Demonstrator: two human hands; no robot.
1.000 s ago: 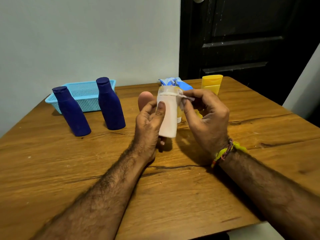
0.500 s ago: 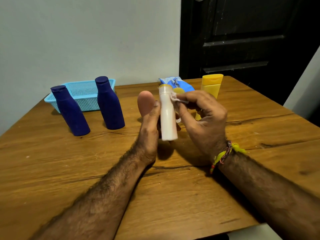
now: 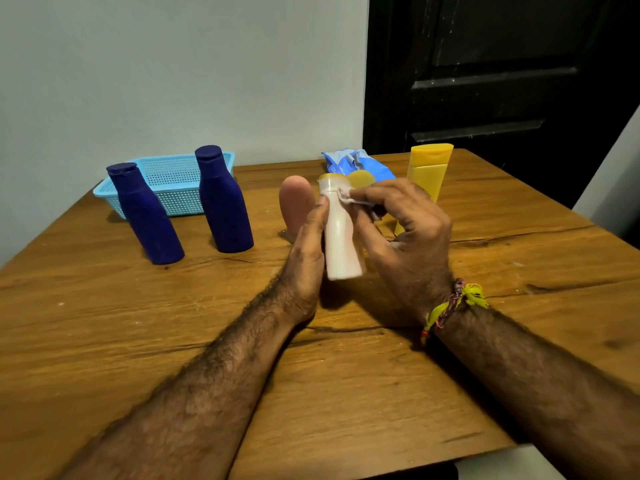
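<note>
Bottle wipe-down, held above the table (image 3: 138, 341).
The left hand (image 3: 306, 251) grips the white bottle (image 3: 341, 244) upright, long axis vertical; the right hand (image 3: 408, 237), touching its right side, pinches what appears to be a small wipe (image 3: 349, 197) against the neck below the cap.

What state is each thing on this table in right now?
White bottle: upright, capped, held by the left hand.
Wipe: pinched in the right hand, pressed against the bottle's neck.
Left blue bottle: standing, capped.
Right blue bottle: standing, capped.
Yellow tube: standing, cap shut.
Pink bottle: standing behind the left hand.
Blue packet: lying down.
Basket: right way up.
</note>
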